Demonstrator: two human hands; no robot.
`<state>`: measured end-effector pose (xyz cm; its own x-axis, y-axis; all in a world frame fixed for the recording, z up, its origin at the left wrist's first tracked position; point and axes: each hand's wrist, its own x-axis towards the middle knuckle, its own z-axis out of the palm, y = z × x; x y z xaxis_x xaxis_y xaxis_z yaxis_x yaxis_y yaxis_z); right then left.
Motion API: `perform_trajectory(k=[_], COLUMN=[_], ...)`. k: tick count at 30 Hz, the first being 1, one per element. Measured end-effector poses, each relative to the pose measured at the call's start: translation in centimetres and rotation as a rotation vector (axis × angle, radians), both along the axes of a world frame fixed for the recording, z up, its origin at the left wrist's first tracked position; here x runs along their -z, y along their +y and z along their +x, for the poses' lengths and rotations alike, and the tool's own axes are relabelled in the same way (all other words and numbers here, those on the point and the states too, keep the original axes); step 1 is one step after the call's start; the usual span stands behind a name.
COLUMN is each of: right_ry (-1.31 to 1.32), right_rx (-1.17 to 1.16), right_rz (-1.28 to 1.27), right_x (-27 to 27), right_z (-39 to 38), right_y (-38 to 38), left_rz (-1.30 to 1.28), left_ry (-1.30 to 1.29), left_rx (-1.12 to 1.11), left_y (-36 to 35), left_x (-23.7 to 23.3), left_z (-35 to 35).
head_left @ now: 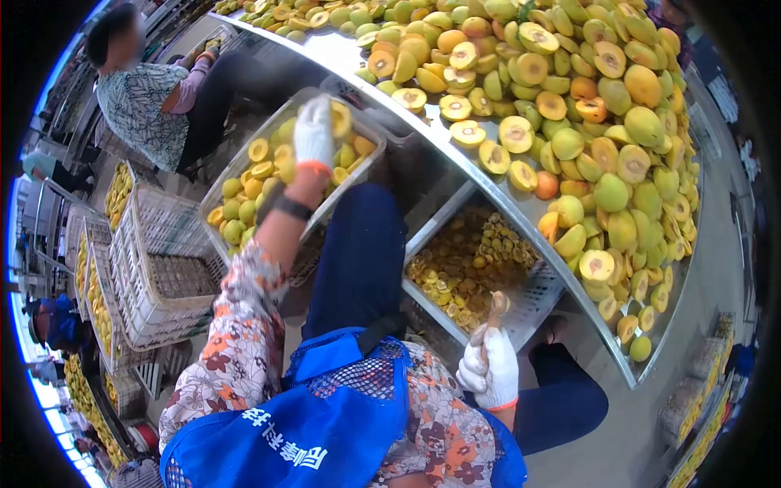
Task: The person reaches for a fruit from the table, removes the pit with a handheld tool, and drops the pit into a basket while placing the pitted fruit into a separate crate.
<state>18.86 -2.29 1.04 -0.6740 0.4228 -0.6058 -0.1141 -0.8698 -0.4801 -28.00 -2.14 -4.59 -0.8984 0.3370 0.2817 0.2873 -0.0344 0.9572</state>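
My left hand (315, 134), in a white glove with an orange band at the wrist, is over a clear plastic bin (368, 159) of yellow-green halved fruit (262, 168). Motion smears its fingers, and a yellow fruit half (341, 120) shows right beside them. In the lower right my right hand (490, 372), also white-gloved, is closed around a slim brown hand tool (486, 335) with a rounded tip pointing up. That tip overlaps the near edge of a crate (533, 302) holding fruit pits and scraps (455, 281).
Cut fruit is heaped on a metal-edged table (480, 167) across the upper right. White stacked crates (154, 281) stand left of the bin. Another person (142, 98) sits at the upper left. My knee (358, 236) rises between bin and scrap crate.
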Motion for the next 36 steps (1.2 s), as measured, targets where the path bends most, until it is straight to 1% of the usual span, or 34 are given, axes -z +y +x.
perform_trajectory(k=[1, 2, 3, 4, 5, 6, 7, 8, 9, 10, 11, 12, 13, 15, 16, 17, 19, 21, 22, 23, 27, 29, 30, 31, 33, 35, 36], right_ry=[0.001, -0.046, -0.093, -0.078, -0.073, -0.080, -0.095, -0.096, -0.098, -0.116, -0.130, -0.105, -0.100, -0.124, -0.139, -0.136, -0.124, -0.161, -0.178, -0.195, -0.199, -0.174, -0.171, -0.175, -0.182, -0.175, -0.182], right_rx=[-0.016, -0.014, -0.012, -0.009, -0.022, 0.006, 0.033, 0.037, 0.019, 0.028, 0.033, -0.038, -0.063, -0.051, -0.037, -0.052, -0.039, -0.049, -0.018, 0.013, -0.030, 0.002, 0.010, 0.011, 0.019, 0.024, 0.060], right_rz=[-0.010, -0.011, -0.009, -0.037, -0.033, -0.028, -0.030, -0.051, -0.053, -0.048, -0.040, 0.002, 0.005, 0.046, 0.041, 0.046, 0.052, 0.049, 0.038, 0.029, 0.058, 0.071, 0.075, 0.081, 0.087, 0.147, 0.157], right_x=[0.0, -0.2, -0.2, 0.4, 0.5, 0.6, 0.7, 1.1, 1.1, 1.1, 1.1, 2.2, 2.0, 1.3, 1.4, 1.4, 1.1, 0.6, 0.4, 0.2, 0.3, 0.1, 0.2, 0.3, 0.3, -0.1, -0.3], right_z=[-0.1, -0.4, -0.6, -0.4, -0.3, -0.4, -0.3, -0.1, -0.3, -0.5, -0.7, -0.2, -0.4, -0.9, -0.9, -0.9, -1.0, -1.3, -1.6, -1.7, -1.1, -0.8, -0.7, -0.6, -0.4, -0.7, -1.1], right_y=[-0.3, -0.4, -0.4, -0.3, -0.2, -0.1, -0.1, 0.0, -0.1, 0.0, 0.0, 0.2, 0.2, 0.1, 0.0, 0.0, -0.1, -0.5, -0.7, -0.7, -0.6, -0.7, -0.7, -0.6, -0.5, -0.7, -0.6], left_rz=[-0.118, -0.289, -0.499, -0.723, -0.939, -0.826, -0.720, -0.617, -0.464, -0.412, -0.447, -0.386, -0.334, -0.500, -0.625, -0.838, -0.947, -0.986, -1.005, -1.008, -1.018, -0.836, -0.686, -0.445, -0.149, 0.147, 0.228], left_ry=[0.046, 0.056, -0.092, 0.159, 0.415, 0.324, 0.386, 0.443, 0.613, 0.711, 0.761, 0.846, 0.913, 0.984, 0.982, 0.921, 0.791, 0.768, 0.720, 0.717, 0.742, 0.650, 0.664, 0.669, 0.439, 0.201, -0.111], left_rx=[-0.012, -0.004, 0.001, -0.074, -0.148, -0.203, -0.213, -0.225, -0.217, -0.149, -0.084, -0.034, 0.008, 0.031, 0.039, 0.098, 0.204, 0.201, 0.234, 0.224, 0.244, 0.234, 0.203, 0.150, 0.178, 0.361, 0.557], left_y=[-0.7, -1.5, -2.1, -2.8, -3.2, -2.8, -2.3, -1.3, 0.1, 1.2, 2.7, 3.9, 5.5, 8.3, 9.3, 10.1, 11.3, 12.6, 13.0, 13.1, 13.1, 12.4, 11.8, 11.3, 9.5, 7.2, 5.2], left_x=[-0.3, 0.9, 2.3, 6.4, 9.3, 6.1, 3.3, 1.5, 1.0, -1.7, -1.5, -1.7, -2.3, -2.2, -2.4, -3.3, -4.7, -3.9, -3.4, -3.5, -4.0, -3.9, -3.5, -2.9, -4.7, -6.5, -7.2], left_z=[-2.2, -5.7, -8.8, -12.9, -15.7, -12.9, -9.5, -6.7, -5.3, -2.1, -1.5, 0.0, 1.4, 2.9, 3.6, 4.2, 4.5, 4.0, 3.4, 3.5, 3.4, 3.3, 3.2, 3.4, 5.3, 8.8, 11.3])
